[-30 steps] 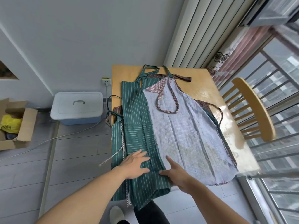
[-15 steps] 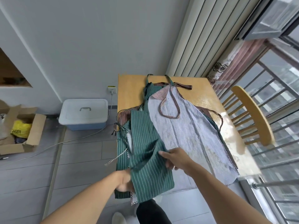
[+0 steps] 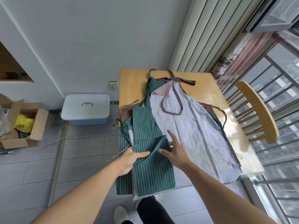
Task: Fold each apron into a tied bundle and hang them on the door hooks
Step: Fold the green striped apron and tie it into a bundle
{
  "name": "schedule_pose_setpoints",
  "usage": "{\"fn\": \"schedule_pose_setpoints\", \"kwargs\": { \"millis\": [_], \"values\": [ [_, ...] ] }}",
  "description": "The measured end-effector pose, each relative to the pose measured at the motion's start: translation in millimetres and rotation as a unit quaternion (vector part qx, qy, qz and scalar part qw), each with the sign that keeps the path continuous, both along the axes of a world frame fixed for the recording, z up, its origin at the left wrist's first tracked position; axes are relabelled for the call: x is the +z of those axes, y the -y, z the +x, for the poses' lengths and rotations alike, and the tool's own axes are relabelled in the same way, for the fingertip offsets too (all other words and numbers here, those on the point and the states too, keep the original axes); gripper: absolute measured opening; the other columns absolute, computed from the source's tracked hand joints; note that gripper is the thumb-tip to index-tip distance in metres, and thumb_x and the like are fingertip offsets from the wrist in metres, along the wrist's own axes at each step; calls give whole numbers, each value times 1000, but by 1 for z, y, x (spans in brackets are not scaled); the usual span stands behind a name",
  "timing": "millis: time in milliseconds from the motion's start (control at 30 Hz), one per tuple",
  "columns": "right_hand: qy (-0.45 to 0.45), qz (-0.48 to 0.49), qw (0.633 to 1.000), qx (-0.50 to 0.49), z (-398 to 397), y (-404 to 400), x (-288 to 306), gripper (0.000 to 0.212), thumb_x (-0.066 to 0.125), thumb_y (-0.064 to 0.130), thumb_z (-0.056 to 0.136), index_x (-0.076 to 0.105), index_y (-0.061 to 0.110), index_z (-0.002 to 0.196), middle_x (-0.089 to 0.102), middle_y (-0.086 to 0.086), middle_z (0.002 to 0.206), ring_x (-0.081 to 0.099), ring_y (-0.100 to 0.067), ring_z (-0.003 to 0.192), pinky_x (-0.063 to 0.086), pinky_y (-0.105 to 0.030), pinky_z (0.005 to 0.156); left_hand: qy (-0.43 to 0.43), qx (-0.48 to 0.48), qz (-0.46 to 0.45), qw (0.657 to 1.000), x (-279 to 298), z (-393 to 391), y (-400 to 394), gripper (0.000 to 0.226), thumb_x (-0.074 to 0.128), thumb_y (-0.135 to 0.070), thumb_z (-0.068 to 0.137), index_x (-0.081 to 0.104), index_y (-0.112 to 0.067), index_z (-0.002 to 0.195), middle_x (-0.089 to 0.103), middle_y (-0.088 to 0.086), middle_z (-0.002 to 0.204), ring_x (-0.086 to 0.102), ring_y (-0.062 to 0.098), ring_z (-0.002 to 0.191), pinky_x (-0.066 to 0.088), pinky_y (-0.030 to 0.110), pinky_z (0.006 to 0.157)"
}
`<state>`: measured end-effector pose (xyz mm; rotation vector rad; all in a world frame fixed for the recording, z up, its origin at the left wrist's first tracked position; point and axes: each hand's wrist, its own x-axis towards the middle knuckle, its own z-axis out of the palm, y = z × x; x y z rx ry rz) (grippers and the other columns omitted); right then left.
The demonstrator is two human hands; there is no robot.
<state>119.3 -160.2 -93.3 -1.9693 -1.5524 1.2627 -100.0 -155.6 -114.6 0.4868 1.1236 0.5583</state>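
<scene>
A green striped apron [image 3: 145, 123] lies on the left half of the wooden table [image 3: 132, 83], its lower end hanging over the near edge. A fold of it is raised near the table's front. My left hand [image 3: 129, 159] pinches that fold at its left side. My right hand [image 3: 174, 151] rests with spread fingers against the fold's right side, holding nothing. A pale blue checked apron [image 3: 194, 131] with brown checked trim lies spread to the right, partly over the green one. A brown apron [image 3: 186, 81] shows underneath at the far end.
A wooden chair [image 3: 257, 110] stands close at the table's right, next to the window rail [image 3: 275, 180]. On the floor to the left sit a white-lidded blue bin [image 3: 85, 109], a cardboard box [image 3: 24, 125] and a cable [image 3: 72, 136] from a wall socket.
The green apron's lower part was lifted and folded over towards the far end. My left hand moved from under the cloth to grip the fold; my right hand let go and spread open beside it.
</scene>
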Motion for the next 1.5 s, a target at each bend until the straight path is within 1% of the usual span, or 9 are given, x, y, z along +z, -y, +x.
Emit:
{"fn": "schedule_pose_setpoints", "kwargs": {
  "millis": [100, 300, 467, 600, 833, 1133, 1267, 1400, 1500],
  "values": [
    [51, 53, 994, 77, 2, -11, -2, 45, 74, 38, 91, 55, 40, 131, 60, 7, 125, 61, -10, 86, 52, -29, 77, -23, -2, 10, 1000, -5, 4, -2, 98, 74, -36, 89, 11, -13, 160, 14, 7, 168, 15, 27, 153, 8, 50, 123],
    [135, 73, 977, 149, 7, -31, 16, 13, 64, 39, 98, 57, 29, 94, 58, 15, 83, 49, -1, 62, 34, -19, 55, -59, -35, 87, 994, 0, 2, -11, 25, 48, -23, 106, 59, -33, 127, 39, 0, 148, 21, 27, 151, 14, 54, 120],
    [90, 9, 987, 131, 14, -41, 19, 13, 60, 35, 101, 55, 23, 98, 65, 6, 101, 51, -9, 63, 39, -21, 56, -83, -62, 114, 988, -1, 0, -16, 23, 47, -39, 105, 66, -27, 112, 34, -1, 160, 19, 24, 152, 13, 55, 120],
    [47, -37, 992, 110, 22, -44, 18, 17, 61, 32, 101, 52, 20, 94, 71, -1, 106, 46, -16, 56, 39, -26, 52, -60, -98, 110, 987, 2, -5, -15, 98, 73, -88, 47, 59, -35, 128, 37, 0, 158, 28, 25, 149, 18, 59, 121],
    [18, -22, 999, 33, 19, -43, 15, 14, 59, 29, 102, 55, 25, 115, 69, -2, 100, 50, -15, 57, 41, -24, 52, -204, -71, 168, 962, -9, 4, -21, 63, 85, -26, 80, 56, -21, 136, 45, 13, 152, 39, 26, 142, 35, 45, 115],
    [-71, -96, 990, -74, 14, -74, -4, 41, 74, 40, 92, 70, 11, 120, 74, 0, 109, 68, -18, 104, 55, -37, 96, -159, 27, 117, 980, -11, -3, -58, 96, 98, -45, 49, 63, -12, 132, 65, 2, 133, 61, 17, 121, 42, 41, 112],
    [-94, -42, 992, -72, 7, -124, -8, 32, 64, 38, 99, 64, 16, 123, 70, 3, 119, 62, -23, 119, 48, -31, 92, -153, 71, 101, 980, -3, -1, -112, 30, 85, -16, 78, 73, -12, 106, 75, -1, 107, 70, 9, 99, 48, 34, 103],
    [-130, -70, 986, -78, -2, -174, -12, 53, 67, 42, 97, 52, 16, 141, 59, 4, 135, 55, -22, 129, 45, -38, 103, -196, 83, 131, 968, -3, 5, -163, 19, 78, -11, 86, 66, -25, 91, 70, -11, 93, 66, -12, 69, 53, 14, 73],
    [-129, -174, 975, -44, 1, -199, -37, 66, 81, 37, 86, 49, 16, 140, 64, -2, 134, 65, -23, 115, 55, -36, 88, -258, 85, 134, 953, -13, 6, -194, 50, 77, -22, 89, 58, -11, 134, 59, 3, 137, 59, 11, 121, 43, 21, 98]
  ]
}}
